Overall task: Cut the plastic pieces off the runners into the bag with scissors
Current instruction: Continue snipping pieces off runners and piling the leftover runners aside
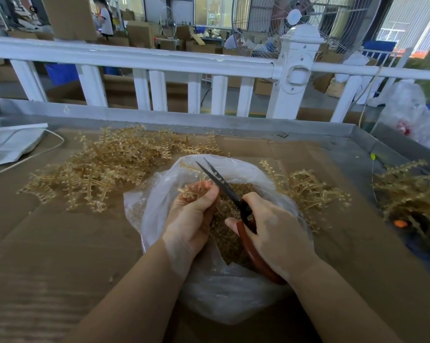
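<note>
The lower handles of the scissors (236, 199) are covered by the right hand (275, 233), so the finger loops cannot be seen. The runner (188, 191) pinched by the left hand (191, 219) is mostly concealed behind the fingers (only a short amber stub shows). The pieces inside the bag (221, 288) are blurred by the cloudy film and cannot be counted. The pile at the far right (407, 191) is smeared, and a white sheet (11, 142) is cut off by the left edge.
</note>
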The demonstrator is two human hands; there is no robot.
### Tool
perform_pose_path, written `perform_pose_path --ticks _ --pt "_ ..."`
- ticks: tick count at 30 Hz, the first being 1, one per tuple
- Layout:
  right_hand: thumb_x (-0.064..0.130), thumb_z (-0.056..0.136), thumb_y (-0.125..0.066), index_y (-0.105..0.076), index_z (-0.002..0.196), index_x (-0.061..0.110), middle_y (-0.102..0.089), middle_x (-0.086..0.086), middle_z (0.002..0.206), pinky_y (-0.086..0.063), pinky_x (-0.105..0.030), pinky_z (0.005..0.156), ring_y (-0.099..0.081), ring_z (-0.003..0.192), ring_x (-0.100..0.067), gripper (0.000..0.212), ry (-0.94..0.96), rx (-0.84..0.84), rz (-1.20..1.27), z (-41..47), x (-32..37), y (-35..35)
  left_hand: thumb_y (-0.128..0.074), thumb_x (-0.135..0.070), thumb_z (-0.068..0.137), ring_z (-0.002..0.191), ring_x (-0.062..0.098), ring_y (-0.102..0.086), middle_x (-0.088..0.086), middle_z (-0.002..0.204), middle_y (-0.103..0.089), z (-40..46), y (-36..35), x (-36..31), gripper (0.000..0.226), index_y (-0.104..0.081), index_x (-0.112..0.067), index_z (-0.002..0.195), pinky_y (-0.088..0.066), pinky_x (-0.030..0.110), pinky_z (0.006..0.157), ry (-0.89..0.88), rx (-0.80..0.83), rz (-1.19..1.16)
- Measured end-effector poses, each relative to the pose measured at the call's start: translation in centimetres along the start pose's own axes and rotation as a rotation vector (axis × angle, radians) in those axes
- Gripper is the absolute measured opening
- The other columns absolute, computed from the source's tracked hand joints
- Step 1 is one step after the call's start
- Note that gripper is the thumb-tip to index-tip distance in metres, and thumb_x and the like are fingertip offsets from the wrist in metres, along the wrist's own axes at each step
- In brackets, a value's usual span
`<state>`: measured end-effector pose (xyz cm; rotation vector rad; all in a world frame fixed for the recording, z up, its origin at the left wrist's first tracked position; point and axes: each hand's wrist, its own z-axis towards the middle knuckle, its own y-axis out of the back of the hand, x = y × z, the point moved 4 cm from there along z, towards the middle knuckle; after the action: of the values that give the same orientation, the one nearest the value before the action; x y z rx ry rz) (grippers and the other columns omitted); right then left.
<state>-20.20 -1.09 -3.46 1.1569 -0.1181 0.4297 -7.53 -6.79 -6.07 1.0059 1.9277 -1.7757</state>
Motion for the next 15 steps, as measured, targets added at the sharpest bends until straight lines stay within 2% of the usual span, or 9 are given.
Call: perform_pose_path --ticks 4,9,13,15 --pt "0.062 0.086 -0.041 -0.048 0.095 0.027 -0.053 0.012 0.074 -0.034 -0.015 0.058 -0.051 0.068 -0.006 0.036 0.002 0.009 0.008 0.07 -0.08 -0.04 -0.067 -0.004 0.064 0.074 0.018 -0.065 0.01 0.083 -0.067 0.25 0.23 0.07 0.024 -0.065 -0.005 0.088 -0.058 0.03 0.072 0.0 -0.025 0.038" --pt "0.056 0.088 -0.046 -0.048 0.093 0.027 -0.051 0.011 0.071 -0.035 -0.015 0.058 -0.05 0.065 -0.004 0.03 0.006 0.011 0.008 0.11 -0.14 -0.06 -0.066 -0.002 0.063 0.064 0.015 -0.065 0.008 0.075 -0.068 0.17 0.17 0.04 0.022 -0.065 -0.005 0.085 -0.057 0.023 0.059 -0.005 -0.031 0.026" --pt "0.05 0.09 -0.048 -0.05 0.094 0.024 -0.058 0.009 0.075 -0.045 -0.023 0.065 -0.055 0.069 -0.008 0.026 0.0 0.012 0.022 0.13 -0.08 0.02 -0.066 -0.002 0.064 0.069 0.02 -0.066 0.012 0.08 -0.067 -0.06 0.01 0.03 0.032 -0.063 -0.002 0.096 -0.06 0.03 0.064 0.025 -0.015 0.02" --pt "0.047 0.091 -0.05 -0.049 0.092 0.024 -0.057 0.008 0.075 -0.044 -0.022 0.064 -0.054 0.068 -0.007 0.022 0.001 0.009 0.029 0.11 -0.05 0.11 -0.066 -0.002 0.064 0.066 0.019 -0.067 0.012 0.079 -0.067 -0.16 0.01 -0.01 0.033 -0.063 -0.001 0.098 -0.059 0.029 0.062 0.027 -0.018 0.022"
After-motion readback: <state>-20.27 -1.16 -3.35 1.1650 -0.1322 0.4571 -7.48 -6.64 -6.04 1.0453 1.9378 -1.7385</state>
